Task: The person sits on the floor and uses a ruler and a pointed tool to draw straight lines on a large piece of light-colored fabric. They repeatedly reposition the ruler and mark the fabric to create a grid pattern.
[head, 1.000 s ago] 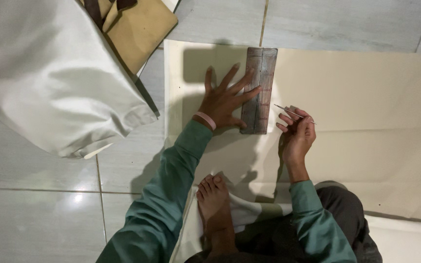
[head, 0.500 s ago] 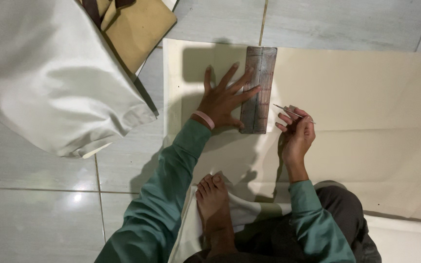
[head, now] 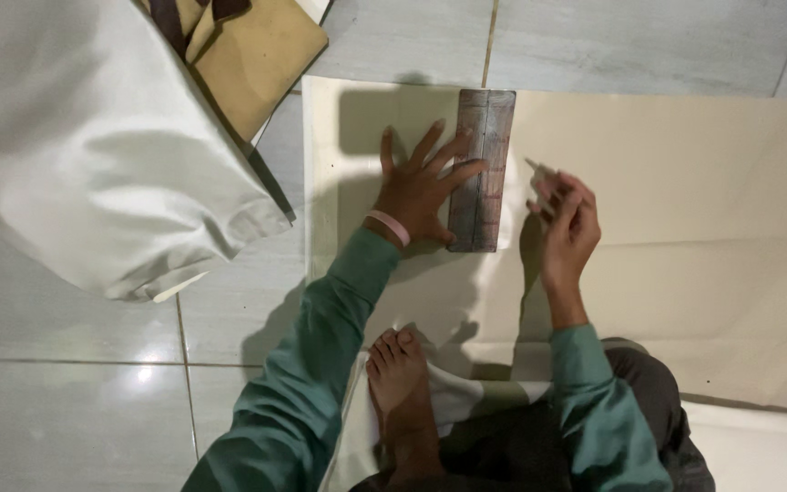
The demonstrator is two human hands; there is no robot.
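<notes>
My left hand [head: 421,187] lies flat with fingers spread on a cream sheet [head: 685,228] laid on the floor, its fingertips pressing a worn brownish ruler [head: 482,169] that stands lengthwise away from me. My right hand [head: 567,219] hovers just right of the ruler, pinching a thin pencil-like marker [head: 536,168] whose tip points at the sheet. A pink band circles my left wrist. My bare foot [head: 398,383] rests on the sheet's near edge.
A large white fabric bundle [head: 93,155] lies on the tiled floor [head: 75,392] at the left. A tan folded piece [head: 257,55] with a dark strap sits behind it. The cream sheet stretches far to the right.
My right hand has drifted slightly right, away from the ruler's edge. The left hand and the ruler stay in place.
</notes>
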